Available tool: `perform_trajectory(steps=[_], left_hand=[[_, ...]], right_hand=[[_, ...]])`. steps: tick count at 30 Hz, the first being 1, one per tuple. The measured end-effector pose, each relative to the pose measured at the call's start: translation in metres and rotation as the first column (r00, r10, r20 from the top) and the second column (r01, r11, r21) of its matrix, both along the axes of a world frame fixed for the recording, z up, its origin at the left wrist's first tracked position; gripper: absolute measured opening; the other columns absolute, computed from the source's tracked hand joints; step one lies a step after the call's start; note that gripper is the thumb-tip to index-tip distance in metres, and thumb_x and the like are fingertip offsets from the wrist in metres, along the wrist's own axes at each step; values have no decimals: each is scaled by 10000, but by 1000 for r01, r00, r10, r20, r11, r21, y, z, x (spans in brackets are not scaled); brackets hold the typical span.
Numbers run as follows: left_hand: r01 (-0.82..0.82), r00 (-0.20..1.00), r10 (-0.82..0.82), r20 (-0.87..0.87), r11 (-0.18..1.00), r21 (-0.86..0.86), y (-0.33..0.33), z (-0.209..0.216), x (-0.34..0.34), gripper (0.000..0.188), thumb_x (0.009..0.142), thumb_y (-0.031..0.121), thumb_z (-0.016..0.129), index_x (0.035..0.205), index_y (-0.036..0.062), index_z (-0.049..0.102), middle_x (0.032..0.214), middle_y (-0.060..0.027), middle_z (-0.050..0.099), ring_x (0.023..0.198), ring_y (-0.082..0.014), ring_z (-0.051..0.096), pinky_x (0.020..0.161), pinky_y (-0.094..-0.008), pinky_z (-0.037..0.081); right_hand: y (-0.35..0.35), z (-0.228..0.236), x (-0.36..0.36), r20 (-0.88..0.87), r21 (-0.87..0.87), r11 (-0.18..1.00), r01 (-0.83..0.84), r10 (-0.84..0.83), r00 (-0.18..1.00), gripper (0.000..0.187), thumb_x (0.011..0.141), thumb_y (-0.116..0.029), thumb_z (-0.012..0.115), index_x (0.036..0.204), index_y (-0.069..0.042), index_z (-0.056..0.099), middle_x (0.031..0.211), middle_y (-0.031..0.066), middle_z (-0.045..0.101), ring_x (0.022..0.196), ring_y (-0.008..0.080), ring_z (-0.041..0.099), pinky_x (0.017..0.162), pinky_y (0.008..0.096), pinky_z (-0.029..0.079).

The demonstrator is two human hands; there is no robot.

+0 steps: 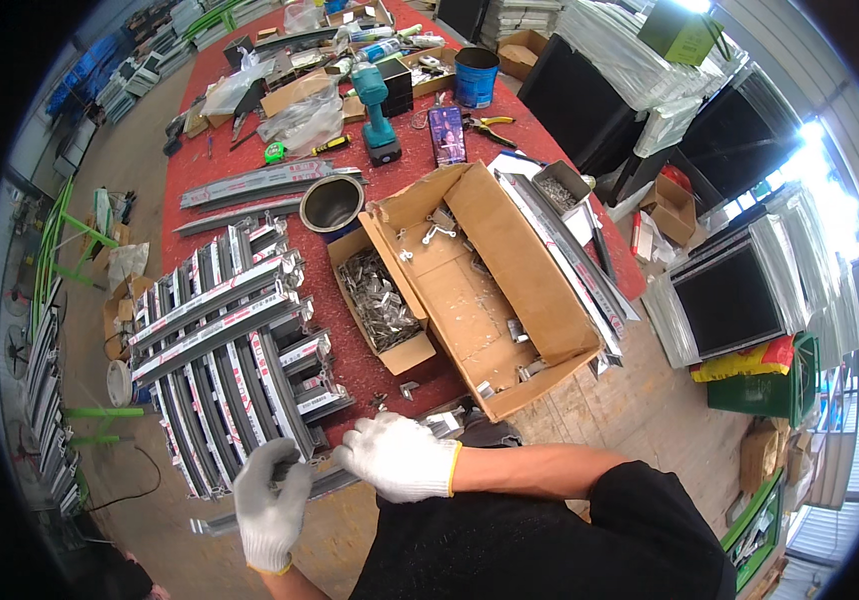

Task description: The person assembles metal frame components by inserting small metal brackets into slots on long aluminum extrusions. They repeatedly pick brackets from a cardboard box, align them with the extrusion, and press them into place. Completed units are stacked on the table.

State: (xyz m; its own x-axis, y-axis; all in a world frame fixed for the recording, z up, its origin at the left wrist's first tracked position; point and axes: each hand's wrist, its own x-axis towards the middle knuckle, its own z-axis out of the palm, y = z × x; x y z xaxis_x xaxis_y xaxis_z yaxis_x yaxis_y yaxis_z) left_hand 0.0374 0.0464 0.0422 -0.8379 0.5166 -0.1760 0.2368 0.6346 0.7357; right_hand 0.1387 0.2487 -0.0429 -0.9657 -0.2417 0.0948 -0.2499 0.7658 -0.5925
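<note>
White-gloved left hand (275,500), thumb and fingers apart, right hand (398,458), grip hard to tell, grey strip (332,484) nearby

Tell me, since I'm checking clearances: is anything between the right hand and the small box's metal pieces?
The small box's near wall stands between the right hand and the metal pieces; a loose piece lies before it. The top is open.

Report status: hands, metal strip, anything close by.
Left hand and right hand at metal strip, grip unclear. Strip partly hidden by left hand. Open cardboard box beyond right hand.
</note>
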Motion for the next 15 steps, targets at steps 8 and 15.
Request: perform_trajectory(steps=[8,15], left_hand=[[512,809,-324,490,798,-318,24,-17,-17,560,1034,505,753,1340,36,766,1180,-257,805,1130,-434,792,953,-478,601],[629,736,-341,585,664,-404,19,-35,-10,540,1040,503,748,1259,10,761,1099,-290,791,1067,-472,777,909,-493,592]], right_hand=[[5,0,14,-120,57,998,-21,27,992,201,827,-164,787,987,-46,755,940,139,737,918,326,743,783,463,581],[10,-1,22,-153,23,999,-42,45,987,205,823,-192,792,964,-54,737,908,149,729,896,324,736,766,452,561]])
